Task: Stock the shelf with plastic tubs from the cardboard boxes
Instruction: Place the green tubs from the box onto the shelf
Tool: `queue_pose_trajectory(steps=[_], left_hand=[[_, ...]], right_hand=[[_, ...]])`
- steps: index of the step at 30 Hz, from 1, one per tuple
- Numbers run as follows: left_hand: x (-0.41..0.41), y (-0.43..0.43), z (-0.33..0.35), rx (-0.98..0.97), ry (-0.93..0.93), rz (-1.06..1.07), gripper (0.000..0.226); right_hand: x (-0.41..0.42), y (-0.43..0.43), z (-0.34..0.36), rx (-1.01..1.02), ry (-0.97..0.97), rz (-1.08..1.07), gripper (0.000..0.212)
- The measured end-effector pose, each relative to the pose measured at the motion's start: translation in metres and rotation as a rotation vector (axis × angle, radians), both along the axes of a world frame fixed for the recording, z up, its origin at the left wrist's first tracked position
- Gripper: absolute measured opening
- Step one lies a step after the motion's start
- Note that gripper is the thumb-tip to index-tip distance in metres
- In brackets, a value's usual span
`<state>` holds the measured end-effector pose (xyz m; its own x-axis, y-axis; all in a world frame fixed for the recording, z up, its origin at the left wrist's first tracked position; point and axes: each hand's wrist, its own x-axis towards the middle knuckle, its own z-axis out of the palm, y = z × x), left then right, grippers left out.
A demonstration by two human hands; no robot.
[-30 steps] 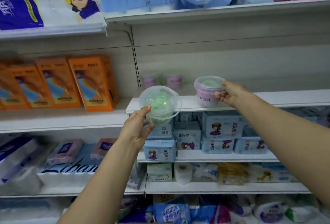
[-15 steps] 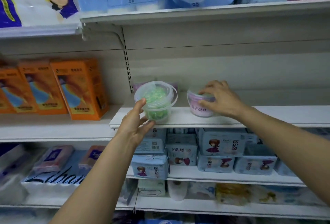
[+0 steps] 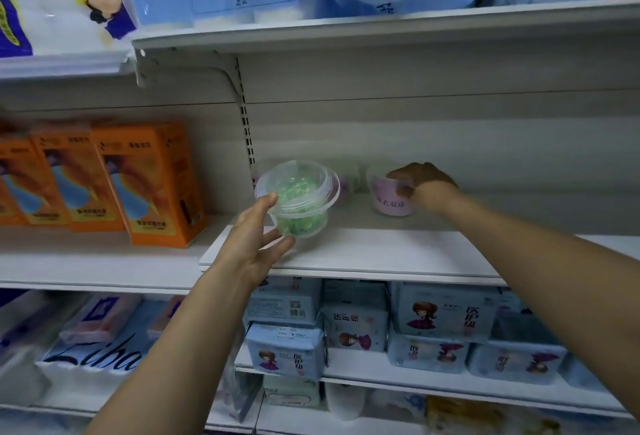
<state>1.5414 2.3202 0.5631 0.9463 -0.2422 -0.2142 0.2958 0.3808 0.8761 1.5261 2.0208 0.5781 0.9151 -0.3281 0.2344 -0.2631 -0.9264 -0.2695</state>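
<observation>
Up at the far left, a toilet paper pack (image 3: 52, 1) with a cartoon face sits on the top board, and below it a row of orange boxes (image 3: 145, 185) stands upright on the left-hand shelf. Just right of the boxes, the left hand (image 3: 258, 240) reaches in from below and holds a clear plastic tub of green beads (image 3: 298, 199). The thumb presses the side near the rim and the fingers sit against the base. This tub is lidded and tilted toward the camera, its bottom at the white middle shelf (image 3: 381, 251), near the front-left corner. Behind it, close to the back wall, another small tub (image 3: 346, 185) shows only as a blur. Further right and deeper on the same shelf, the right hand (image 3: 424, 185) comes in from the right and grips a pink-labelled tub (image 3: 389, 202). Its fingers curl over the top and near side. That tub stands upright on the shelf, well apart from the green one. On the shelf below lie stacked pale blue packs (image 3: 443, 313) printed with a cartoon girl.
</observation>
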Motion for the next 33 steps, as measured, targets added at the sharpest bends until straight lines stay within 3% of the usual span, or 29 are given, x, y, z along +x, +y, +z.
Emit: queue_pose_trajectory(steps=[3, 13, 20, 27, 33], left_hand=[[0.005, -0.002, 0.0, 0.004, -0.008, 0.012, 0.022], [0.015, -0.005, -0.002, 0.018, -0.003, 0.018, 0.019], [0.012, -0.003, 0.002, 0.02, 0.008, -0.035, 0.043], [0.005, 0.004, 0.0, 0.042, 0.012, -0.089, 0.047], [-0.015, -0.009, 0.003, 0.102, 0.016, -0.171, 0.041]], right_hand=[[0.008, -0.003, 0.0, -0.022, -0.017, -0.007, 0.031], [0.018, -0.007, 0.003, -0.027, -0.028, -0.009, 0.041], [0.007, 0.0, 0.006, -0.075, 0.026, -0.028, 0.053], [-0.045, 0.002, 0.001, -0.006, -0.15, -0.005, 0.035], [-0.116, 0.006, -0.009, 0.015, -0.17, -0.062, 0.03]])
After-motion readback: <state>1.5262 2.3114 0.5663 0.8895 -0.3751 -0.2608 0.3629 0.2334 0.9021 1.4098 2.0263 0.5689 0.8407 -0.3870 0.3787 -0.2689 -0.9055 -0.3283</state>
